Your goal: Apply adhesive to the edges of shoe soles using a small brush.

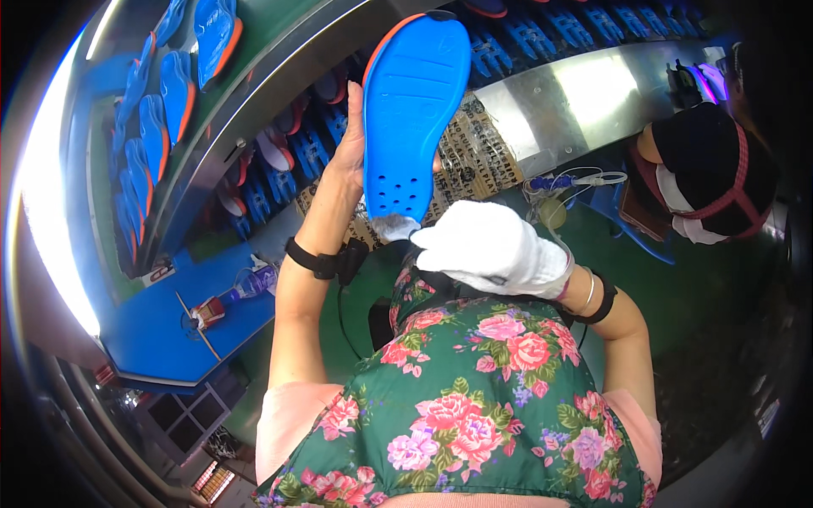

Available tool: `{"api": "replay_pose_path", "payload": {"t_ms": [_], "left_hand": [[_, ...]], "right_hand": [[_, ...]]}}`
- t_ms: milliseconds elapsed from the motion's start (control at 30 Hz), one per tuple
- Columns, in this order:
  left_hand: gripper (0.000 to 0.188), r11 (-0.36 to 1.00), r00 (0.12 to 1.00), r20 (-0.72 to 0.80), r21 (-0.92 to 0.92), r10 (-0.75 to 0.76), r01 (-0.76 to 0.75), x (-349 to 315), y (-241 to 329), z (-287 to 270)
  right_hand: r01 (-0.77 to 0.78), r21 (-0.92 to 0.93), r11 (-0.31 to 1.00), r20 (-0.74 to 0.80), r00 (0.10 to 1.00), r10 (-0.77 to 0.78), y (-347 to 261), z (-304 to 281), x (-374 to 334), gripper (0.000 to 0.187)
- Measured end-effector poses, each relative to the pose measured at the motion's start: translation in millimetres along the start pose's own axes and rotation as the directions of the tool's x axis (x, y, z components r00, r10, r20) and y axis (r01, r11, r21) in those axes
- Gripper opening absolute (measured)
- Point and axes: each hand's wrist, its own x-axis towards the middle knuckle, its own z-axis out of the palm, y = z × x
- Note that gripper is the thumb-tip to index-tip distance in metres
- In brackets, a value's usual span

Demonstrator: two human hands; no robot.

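A large blue insole (pixel 413 93) with an orange edge stands upright in front of me, its small round holes at the lower, narrower end. My left hand (pixel 351 140) is bare and grips it from the left side, the thumb along the edge and the other fingers mostly hidden behind. My right hand (pixel 491 250), in a white knitted glove, is closed just below the insole's lower end. From its fingertips sticks a brush (pixel 395 226) with pale grey bristles, touching or very near that lower end; the glove hides its handle.
Blue insoles (pixel 175 93) stand on a rack at upper left. A metal-edged conveyor (pixel 584 93) with brown printed tape (pixel 474 152) and rows of blue holders (pixel 529 38) runs behind. A plastic bottle (pixel 254 282) lies on a blue table (pixel 161 330). Another person (pixel 703 169) sits at right.
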Motion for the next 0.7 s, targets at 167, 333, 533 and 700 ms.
{"api": "replay_pose_path", "payload": {"t_ms": [167,333,533,700], "left_hand": [[0.12,0.972,0.992,-0.07,0.203,-0.108,0.12,3,8,3],[0.115,0.934,0.966,-0.24,0.316,-0.092,0.167,3,6,10],[0.088,0.997,0.98,-0.192,-0.051,0.042,-0.052,0,-34,-2],[0.062,0.987,0.924,-0.347,0.018,0.158,-0.162,-4,-66,21]], "right_hand": [[-0.116,0.262,0.958,0.029,0.993,0.112,13,-14,6,0.025],[-0.137,0.25,0.959,0.163,0.982,0.098,3,-24,5,0.019],[-0.505,0.443,0.741,-0.203,0.749,0.631,17,-51,9,0.016],[-0.434,0.469,0.769,-0.23,0.781,0.581,24,-49,12,0.021]]}}
